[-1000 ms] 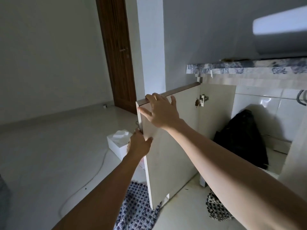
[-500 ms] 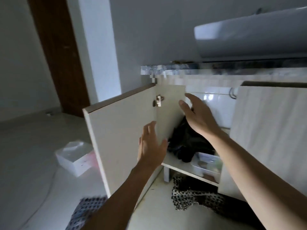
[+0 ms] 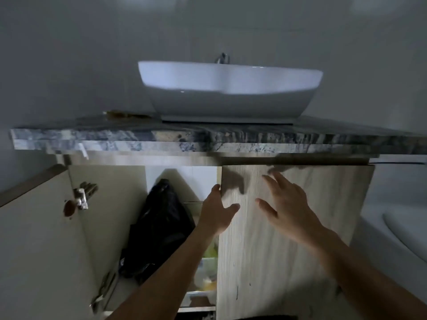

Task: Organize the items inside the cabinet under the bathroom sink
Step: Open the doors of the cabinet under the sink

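Note:
The cabinet under the sink stands half open. Its left door (image 3: 34, 239) is swung wide, and the right door (image 3: 288, 262) sits nearly flush with the front. My left hand (image 3: 217, 215) holds the right door's left edge, fingers behind it and thumb on the front. My right hand (image 3: 288, 204) hovers flat before the door's upper face, fingers spread and holding nothing. Inside, a black plastic bag (image 3: 161, 227) leans against the back. To its right is a clear container (image 3: 208, 271) with blurred yellow and green items, partly hidden by my left forearm.
A white basin (image 3: 231, 88) sits on the marble countertop (image 3: 138, 137) above the cabinet. A metal hinge (image 3: 83, 195) sticks out from the left door's inner face. A white toilet (image 3: 404, 239) stands close on the right.
Both hands left the open left door and moved right to the right door. My view swung right and up to face the sink. The left hand now grips the right door's edge.

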